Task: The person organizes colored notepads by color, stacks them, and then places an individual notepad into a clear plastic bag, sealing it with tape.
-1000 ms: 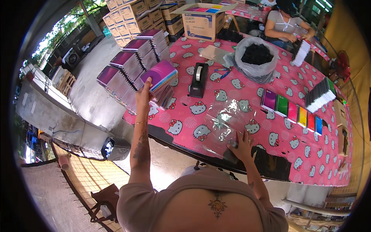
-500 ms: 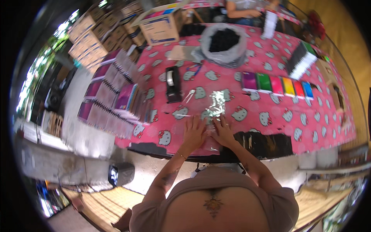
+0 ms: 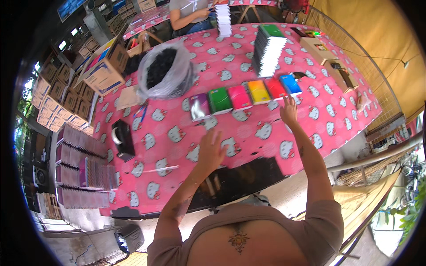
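A row of small coloured notebooks lies across the pink patterned table (image 3: 266, 133): purple (image 3: 199, 106), green (image 3: 219, 99), pink (image 3: 239, 96), yellow (image 3: 258, 91), red (image 3: 275, 88) and blue (image 3: 290, 84). My right hand (image 3: 288, 111) is stretched out just short of the blue notebook, fingers apart and holding nothing. My left hand (image 3: 211, 148) is flat and spread over the tablecloth, below the purple and green notebooks. A glint of clear plastic (image 3: 208, 123) shows just beyond its fingertips.
A tall stack of green-topped notebooks (image 3: 268, 51) stands behind the row. A plastic bag of black items (image 3: 162, 71), a cardboard box (image 3: 106, 71) and a black tape dispenser (image 3: 122, 137) are to the left. Spiral notebooks (image 3: 80, 168) line the left edge. Another person (image 3: 191, 13) works at the far end.
My left hand left the spiral notebooks, joined the right on a clear plastic sheet, then both moved forward. My right hand now reaches out to the blue notebook. The view has swung right.
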The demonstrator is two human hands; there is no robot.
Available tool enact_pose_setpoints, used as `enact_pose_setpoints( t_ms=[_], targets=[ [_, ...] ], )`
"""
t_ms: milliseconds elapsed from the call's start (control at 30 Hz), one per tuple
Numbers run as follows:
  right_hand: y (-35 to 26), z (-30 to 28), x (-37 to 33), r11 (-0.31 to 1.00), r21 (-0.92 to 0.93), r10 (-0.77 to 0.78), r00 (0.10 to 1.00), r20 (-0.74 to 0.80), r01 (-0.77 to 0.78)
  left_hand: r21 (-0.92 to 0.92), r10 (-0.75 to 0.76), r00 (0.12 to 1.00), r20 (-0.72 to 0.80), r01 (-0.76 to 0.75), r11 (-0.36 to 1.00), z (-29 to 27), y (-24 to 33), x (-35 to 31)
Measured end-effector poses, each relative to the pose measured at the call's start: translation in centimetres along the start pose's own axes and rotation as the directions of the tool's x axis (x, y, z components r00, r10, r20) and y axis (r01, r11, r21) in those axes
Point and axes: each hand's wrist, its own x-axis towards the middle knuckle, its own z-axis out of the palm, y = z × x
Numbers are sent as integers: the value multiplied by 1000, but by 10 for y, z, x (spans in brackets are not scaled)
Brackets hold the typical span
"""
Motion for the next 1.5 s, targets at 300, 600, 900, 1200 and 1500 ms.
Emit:
enact_pose_setpoints(
  t_ms=[300,600,900,1200,1500],
  targets=[
    [149,11,145,846,140,465,841,278,-514,40,221,970,98,-226,973,221,112,225],
    [156,-48,84,447,827,158,940,303,-342,-233,61,995,85,-40,972,215,100,250],
    [51,-69,-106,821,537,-143,844,517,-191,-151,175,965,196,-147,978,132,149,55],
    [-24,-2,42,772,344,-530,840,-114,534,374,-220,970,-101,242,895,141,17,157],
    [7,-59,17,508,842,-237,909,341,-183,131,-318,945,-74,326,936,30,44,157]
  ],
)
